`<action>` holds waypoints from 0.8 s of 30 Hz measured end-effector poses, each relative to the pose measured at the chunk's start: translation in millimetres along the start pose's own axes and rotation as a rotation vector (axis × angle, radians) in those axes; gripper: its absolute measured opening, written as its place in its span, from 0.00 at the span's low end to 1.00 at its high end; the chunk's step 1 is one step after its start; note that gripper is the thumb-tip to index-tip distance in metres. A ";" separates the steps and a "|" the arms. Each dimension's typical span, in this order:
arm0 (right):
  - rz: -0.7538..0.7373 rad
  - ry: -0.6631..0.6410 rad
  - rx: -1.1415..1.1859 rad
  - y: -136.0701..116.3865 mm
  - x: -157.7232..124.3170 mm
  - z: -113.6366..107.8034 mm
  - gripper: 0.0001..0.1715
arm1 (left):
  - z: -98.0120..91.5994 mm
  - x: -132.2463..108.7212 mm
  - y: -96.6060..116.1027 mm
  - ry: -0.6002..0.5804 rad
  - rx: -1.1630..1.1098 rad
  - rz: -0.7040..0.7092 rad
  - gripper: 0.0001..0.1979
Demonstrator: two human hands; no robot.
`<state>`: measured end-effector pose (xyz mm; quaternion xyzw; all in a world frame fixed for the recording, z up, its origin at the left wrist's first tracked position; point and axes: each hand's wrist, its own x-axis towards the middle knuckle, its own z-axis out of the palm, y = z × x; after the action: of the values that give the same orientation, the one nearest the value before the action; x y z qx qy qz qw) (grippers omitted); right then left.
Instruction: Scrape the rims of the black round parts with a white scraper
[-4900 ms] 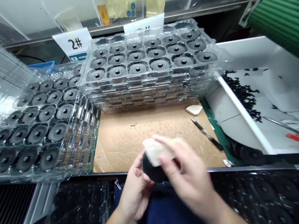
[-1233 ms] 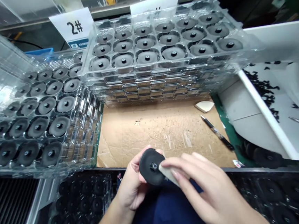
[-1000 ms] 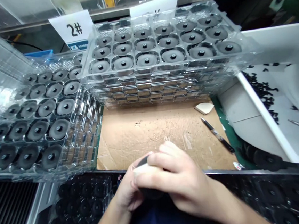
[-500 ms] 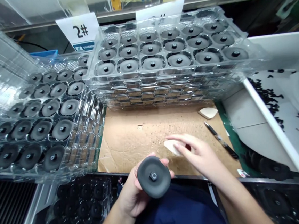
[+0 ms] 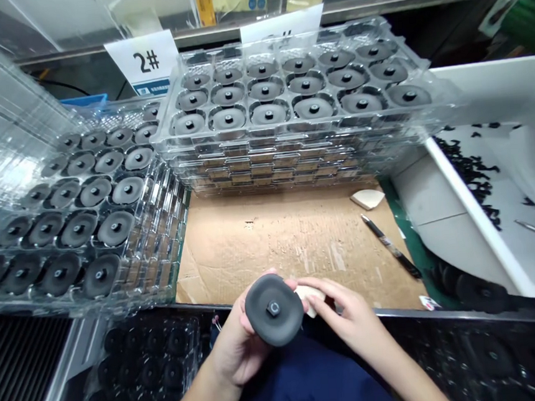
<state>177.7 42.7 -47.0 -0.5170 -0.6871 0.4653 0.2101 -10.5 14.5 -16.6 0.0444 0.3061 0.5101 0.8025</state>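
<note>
Pale wedge (image 5: 308, 293) has moved beside matte rounded-square disc (image 5: 274, 310).

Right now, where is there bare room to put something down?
The cardboard lies bare between the rear trays, left trays and pen. Crowded: its near edge, where the left hand holds a black disc and the right hand a pale wedge.

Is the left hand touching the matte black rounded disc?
Touching: the head view shows the left hand holding the black disc from behind, fingertips showing at its edge.
</note>
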 end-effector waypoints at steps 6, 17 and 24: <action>-0.113 0.307 0.007 -50.1 -6.2 -21.3 0.14 | 3.4 -4.9 -5.2 0.047 0.042 0.010 0.28; -0.300 0.013 -0.134 -63.3 -3.3 -17.2 0.14 | 2.3 -7.6 16.2 0.126 0.167 0.381 0.29; 0.033 0.176 -0.020 12.8 -3.2 5.2 0.18 | 11.2 -5.6 14.2 0.052 0.107 0.248 0.31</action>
<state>181.6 38.0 -59.8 -0.5690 -0.6622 0.4145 0.2567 -17.3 19.2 0.4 0.1115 0.3459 0.5893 0.7216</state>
